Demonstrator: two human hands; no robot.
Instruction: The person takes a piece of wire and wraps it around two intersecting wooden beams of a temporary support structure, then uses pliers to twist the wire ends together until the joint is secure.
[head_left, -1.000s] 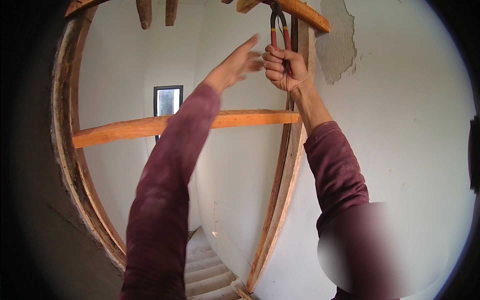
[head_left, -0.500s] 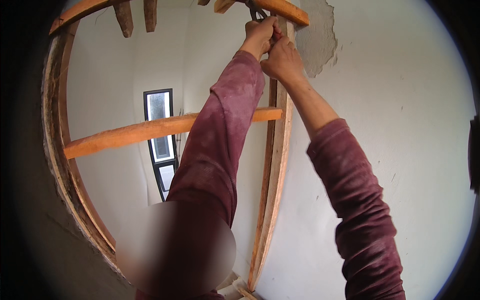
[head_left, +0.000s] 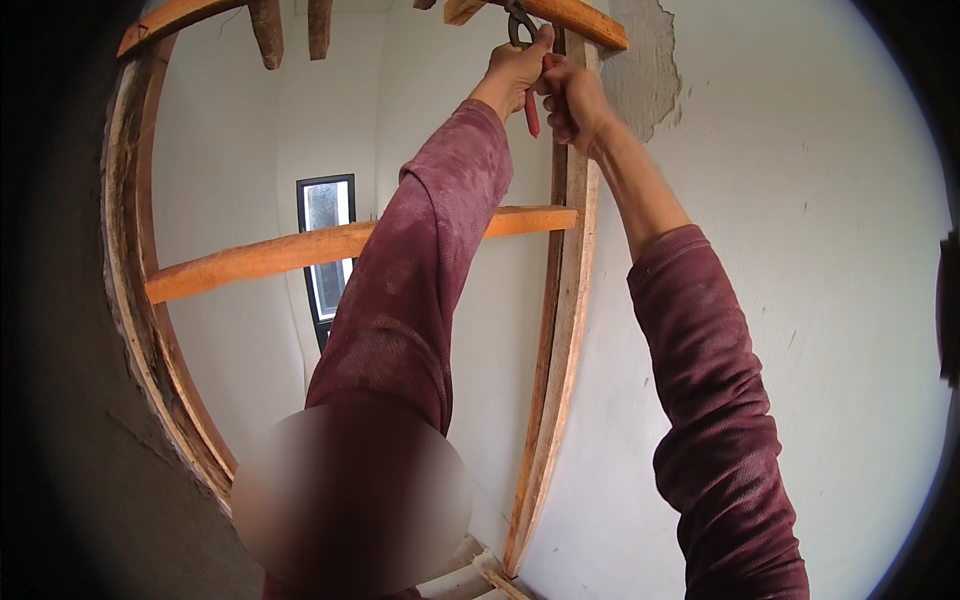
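Red-handled pliers (head_left: 531, 115) stand nearly upright at the top beam (head_left: 580, 22), head up, handles down; the left hand (head_left: 513, 70) grips them, the right hand (head_left: 580, 100) curls beside a handle, its hold unclear.

The left sleeve (head_left: 400, 270), left of centre, is dark maroon ribbed cloth, with a loose fold and pale, dusty smudges toward its cuff (head_left: 475, 112) at upper centre; its lower part is blurred. The right sleeve (head_left: 710, 370), at right, is the same maroon, bunched in deep wrinkles, its cuff ending in a plain hem (head_left: 668, 243).
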